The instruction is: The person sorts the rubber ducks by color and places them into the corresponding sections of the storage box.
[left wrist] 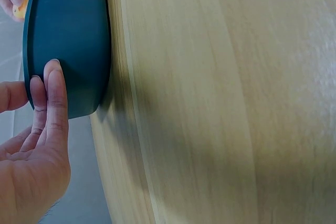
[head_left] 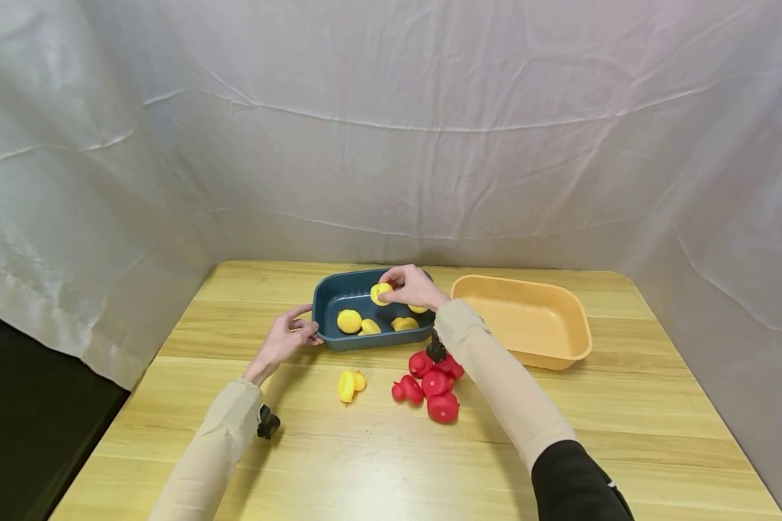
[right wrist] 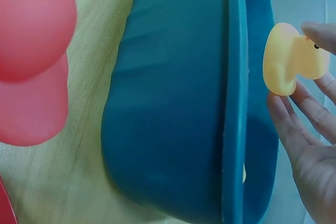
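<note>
My right hand [head_left: 415, 286] pinches a yellow rubber duck [right wrist: 283, 59] between thumb and fingers, above the dark blue bin [head_left: 371, 343]. With the thumb over the rim and fingertips against the outer wall, my left hand [left wrist: 39, 145] grips the bin's left end. Inside the bin lie several yellow ducks [head_left: 349, 321], partly hidden by the front wall and the right hand. One more yellow duck [head_left: 347, 387] lies on its side on the table in front of the bin.
Several red rubber ducks [head_left: 436, 383] sit clustered on the wooden table [head_left: 339, 463], beneath and left of the right forearm. A yellow-orange bin [head_left: 528, 318] stands to the right of the blue one. Behind the table hangs a pale curtain [head_left: 391, 145].
</note>
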`<state>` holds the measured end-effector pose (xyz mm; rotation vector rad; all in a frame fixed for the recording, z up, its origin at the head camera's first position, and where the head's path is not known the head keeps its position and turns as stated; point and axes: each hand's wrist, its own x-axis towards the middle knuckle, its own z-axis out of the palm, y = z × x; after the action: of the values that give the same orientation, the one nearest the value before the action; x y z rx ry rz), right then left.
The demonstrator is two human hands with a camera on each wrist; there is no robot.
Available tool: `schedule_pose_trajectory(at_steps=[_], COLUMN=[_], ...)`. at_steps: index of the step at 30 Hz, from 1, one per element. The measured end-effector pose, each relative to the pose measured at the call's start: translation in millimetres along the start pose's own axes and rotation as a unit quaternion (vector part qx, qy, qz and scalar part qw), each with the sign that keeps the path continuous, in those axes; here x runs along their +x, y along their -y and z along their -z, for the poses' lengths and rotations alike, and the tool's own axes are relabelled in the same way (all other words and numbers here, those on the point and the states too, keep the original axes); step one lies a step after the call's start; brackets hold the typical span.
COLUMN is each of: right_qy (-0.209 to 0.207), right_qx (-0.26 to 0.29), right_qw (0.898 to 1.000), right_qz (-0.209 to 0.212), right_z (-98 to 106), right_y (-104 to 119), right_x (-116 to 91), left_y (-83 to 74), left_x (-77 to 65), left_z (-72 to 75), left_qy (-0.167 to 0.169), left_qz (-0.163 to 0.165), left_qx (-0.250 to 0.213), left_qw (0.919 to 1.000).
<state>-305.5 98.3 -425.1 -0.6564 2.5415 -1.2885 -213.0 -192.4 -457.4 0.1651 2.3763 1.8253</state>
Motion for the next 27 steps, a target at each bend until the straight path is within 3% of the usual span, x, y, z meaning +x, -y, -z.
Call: schedule_pose_trajectory(at_steps=[7, 18, 27], right_qy=[0.010, 0.021, 0.027], right_qx=[-0.011, 0.009, 0.015], right_qw=[1.000, 0.997, 0.995], right_qz=[0.006, 0.068, 0.090], right_z=[0.7, 0.4, -4.2], right_y=[6.1, 14.8, 20.9], right_x=[-5.6, -19.0, -33.0], left_y=[0.6, 1.4, 0.9], left_x=[0.6, 2.5, 2.0], left_z=[-0.6, -1.0, -1.1], left_qy=[0.001, 0.003, 0.004], left_qz=[-0.001, -0.004, -0.002], left_qx=[-0.001, -0.002, 0.001], left_qw=[1.0000, 1.0000, 1.0000])
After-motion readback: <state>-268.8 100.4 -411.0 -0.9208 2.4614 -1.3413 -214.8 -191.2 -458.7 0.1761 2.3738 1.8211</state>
